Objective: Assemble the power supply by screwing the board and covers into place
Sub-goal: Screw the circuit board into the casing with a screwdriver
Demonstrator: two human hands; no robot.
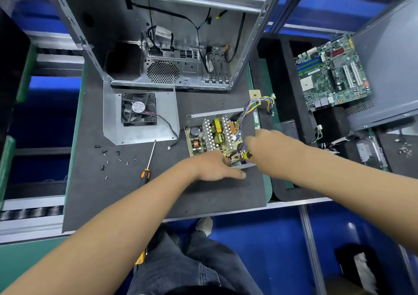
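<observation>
The power supply case [213, 114], open on top, stands on the dark mat with its circuit board [212, 136] inside. A bundle of coloured wires [257, 104] runs off its far right corner. My left hand [212, 165] holds the case's near wall, fingers on the board's front edge and thumb stretched along the mat. My right hand [269, 145] grips a small yellow-and-black screwdriver [247, 155] at the board's near right corner. The tip is hidden. The metal cover with its black fan [139, 109] lies to the left.
An orange-handled screwdriver [148, 161] and several loose screws [113, 159] lie on the mat at the left. An open computer case [169, 46] stands behind. A green motherboard [332, 73] rests in the black foam tray [280, 91] at the right.
</observation>
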